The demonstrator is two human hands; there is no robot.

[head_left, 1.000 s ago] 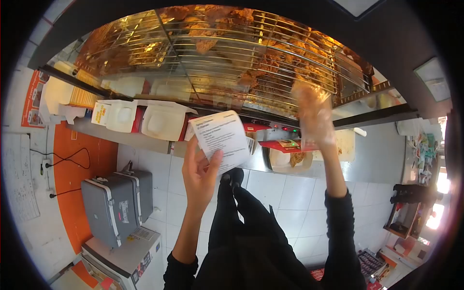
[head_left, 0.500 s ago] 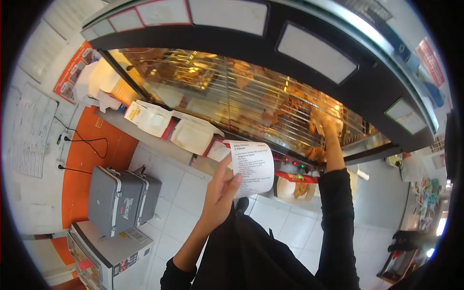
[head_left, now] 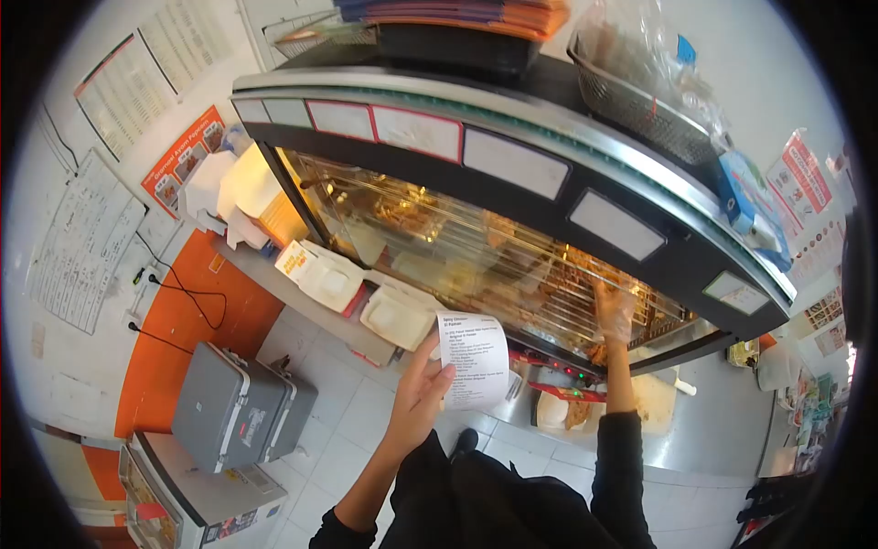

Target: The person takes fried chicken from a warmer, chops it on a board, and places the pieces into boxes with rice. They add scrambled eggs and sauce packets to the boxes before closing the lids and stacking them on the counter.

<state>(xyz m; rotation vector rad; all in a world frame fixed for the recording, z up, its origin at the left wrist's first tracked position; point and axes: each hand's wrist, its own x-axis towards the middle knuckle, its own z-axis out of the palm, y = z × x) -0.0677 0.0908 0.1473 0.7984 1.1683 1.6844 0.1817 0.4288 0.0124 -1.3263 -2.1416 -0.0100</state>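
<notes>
My left hand (head_left: 421,389) pinches a curling printed receipt (head_left: 473,366) between thumb and fingers, its text facing me. My right hand (head_left: 615,311) wears a clear plastic glove and reaches into the lit food warming cabinet (head_left: 416,242), beside the wire racks. Its fingers are blurred, and I cannot make out whether anything is in them. Browned fried pieces (head_left: 594,352) lie just below that hand, and more sit on the racks. Under my right forearm, an open box (head_left: 551,414) on the counter holds a fried piece and something white.
Open food boxes (head_left: 400,316) line the counter left of the receipt. A grey hard case (head_left: 222,407) stands on a chest (head_left: 206,499) at the lower left. A wire basket (head_left: 631,105) with plastic bags sits atop the cabinet. A knife handle (head_left: 684,387) shows at the right.
My view has tilted up, showing more of the cabinet top and wall. My right hand has drawn back slightly towards the cabinet's front opening. The receipt stays in my left hand.
</notes>
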